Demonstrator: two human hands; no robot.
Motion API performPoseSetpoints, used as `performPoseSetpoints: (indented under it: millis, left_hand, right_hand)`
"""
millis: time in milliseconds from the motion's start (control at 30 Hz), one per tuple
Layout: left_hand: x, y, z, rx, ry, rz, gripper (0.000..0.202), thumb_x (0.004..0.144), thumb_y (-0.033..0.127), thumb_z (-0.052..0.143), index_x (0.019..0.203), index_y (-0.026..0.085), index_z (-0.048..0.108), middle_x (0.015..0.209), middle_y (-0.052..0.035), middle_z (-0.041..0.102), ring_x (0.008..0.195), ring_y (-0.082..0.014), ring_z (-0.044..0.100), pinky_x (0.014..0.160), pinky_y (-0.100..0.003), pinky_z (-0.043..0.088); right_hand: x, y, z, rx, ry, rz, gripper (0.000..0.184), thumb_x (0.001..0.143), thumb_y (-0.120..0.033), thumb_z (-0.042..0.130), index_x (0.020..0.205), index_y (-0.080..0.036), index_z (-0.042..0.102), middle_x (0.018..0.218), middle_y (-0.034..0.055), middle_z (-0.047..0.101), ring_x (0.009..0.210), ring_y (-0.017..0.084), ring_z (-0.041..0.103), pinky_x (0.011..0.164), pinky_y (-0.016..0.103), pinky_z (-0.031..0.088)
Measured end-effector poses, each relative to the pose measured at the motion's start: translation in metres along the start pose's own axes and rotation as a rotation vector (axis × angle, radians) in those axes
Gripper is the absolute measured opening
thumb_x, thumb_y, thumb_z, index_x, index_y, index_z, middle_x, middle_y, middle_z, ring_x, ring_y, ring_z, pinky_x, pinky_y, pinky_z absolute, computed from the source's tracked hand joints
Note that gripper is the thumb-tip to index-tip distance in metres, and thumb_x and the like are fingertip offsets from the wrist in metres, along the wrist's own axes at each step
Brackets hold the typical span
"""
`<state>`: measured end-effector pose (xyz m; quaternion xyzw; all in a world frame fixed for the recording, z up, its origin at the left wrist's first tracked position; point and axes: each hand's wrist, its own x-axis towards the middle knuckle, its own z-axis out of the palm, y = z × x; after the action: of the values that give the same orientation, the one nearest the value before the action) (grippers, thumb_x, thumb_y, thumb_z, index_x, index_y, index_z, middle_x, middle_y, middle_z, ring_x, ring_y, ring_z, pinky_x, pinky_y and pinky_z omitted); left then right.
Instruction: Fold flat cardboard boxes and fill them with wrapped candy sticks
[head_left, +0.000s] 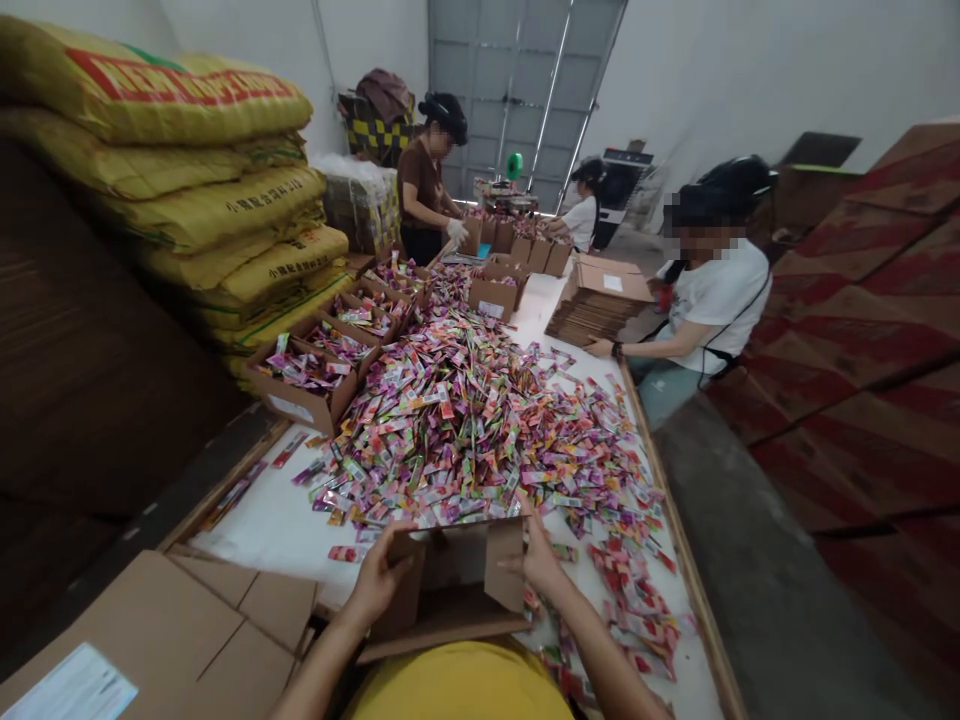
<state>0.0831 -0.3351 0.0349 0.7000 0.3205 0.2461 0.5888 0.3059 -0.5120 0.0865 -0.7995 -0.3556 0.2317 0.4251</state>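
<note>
A brown cardboard box (pixel 450 628) with its flaps apart is held close to my body at the near edge of the table. My left hand (pixel 381 568) grips the left side of this box, and my right hand (pixel 541 562) grips its right side. Just beyond it spreads a large heap of small colourful sachets (pixel 457 420) in pink, purple, orange and green. More red sachets (pixel 634 605) lie loose to the right of my right hand. Flattened cardboard boxes (pixel 161 620) are stacked at the lower left, the top one bearing a white label.
Filled boxes (pixel 300 385) line the table's left edge. A stack of folded cartons (pixel 600 295) sits at the right edge beside a seated person (pixel 716 300). Two other people work at the far end. Yellow sacks (pixel 187 180) rise at left, red-brown cartons (pixel 877 400) at right.
</note>
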Motion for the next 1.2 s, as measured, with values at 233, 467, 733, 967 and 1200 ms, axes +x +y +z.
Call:
performPoseSetpoints:
  millis: [233,467,733,967,1200]
  left_hand:
    - [-0.014,0.007,-0.028,-0.025,0.005,0.015,0.026,0.07,0.036,0.068,0.09,0.02,0.072,0.111,-0.0111,0.071,0.111,-0.0299,0.063,0.101,-0.045,0.048]
    - [-0.028,0.046,-0.058,0.44,-0.441,0.059,0.049,0.088,0.054,0.051,0.132,0.034,0.061,0.148,-0.0085,0.051,0.142,-0.0338,0.037,0.119,-0.06,0.018]
    - [-0.019,0.082,-0.009,0.92,-0.368,0.283,0.082,0.068,0.077,0.059,0.122,0.015,0.066,0.114,-0.0182,0.067,0.111,-0.0367,0.058,0.107,-0.058,0.034]
    - [0.005,0.077,-0.013,0.904,-0.332,0.406,0.063,0.078,0.075,0.05,0.086,0.015,0.069,0.085,-0.01,0.068,0.089,-0.0268,0.058,0.089,-0.045,0.038]
    - [0.018,0.024,0.0,0.815,-0.316,0.543,0.043,0.089,0.05,0.059,0.061,0.019,0.066,0.076,-0.0035,0.065,0.087,-0.021,0.056,0.081,-0.042,0.036]
  right_hand:
    - [-0.035,-0.046,-0.055,-0.213,-0.557,-0.189,0.082,0.067,-0.063,0.075,0.137,-0.026,0.056,0.148,0.0127,0.049,0.14,0.035,0.038,0.117,0.052,0.026]
    - [-0.023,-0.025,-0.028,-0.449,-0.506,-0.177,0.058,0.087,-0.044,0.06,0.142,-0.027,0.05,0.153,0.0092,0.041,0.146,0.031,0.03,0.118,0.056,0.021]
    - [-0.006,-0.046,-0.025,-0.502,-0.582,-0.13,0.08,0.08,-0.073,0.055,0.144,-0.026,0.048,0.156,0.0097,0.036,0.146,0.036,0.026,0.117,0.06,0.019]
    - [0.003,-0.043,-0.016,-0.588,-0.51,-0.167,0.06,0.089,-0.065,0.048,0.133,-0.026,0.061,0.146,0.0094,0.051,0.138,0.035,0.039,0.114,0.057,0.026]
    - [0.08,-0.092,0.012,-0.862,-0.671,-0.292,0.014,0.08,-0.029,0.065,0.078,-0.021,0.077,0.086,0.01,0.073,0.088,0.027,0.066,0.083,0.039,0.048]
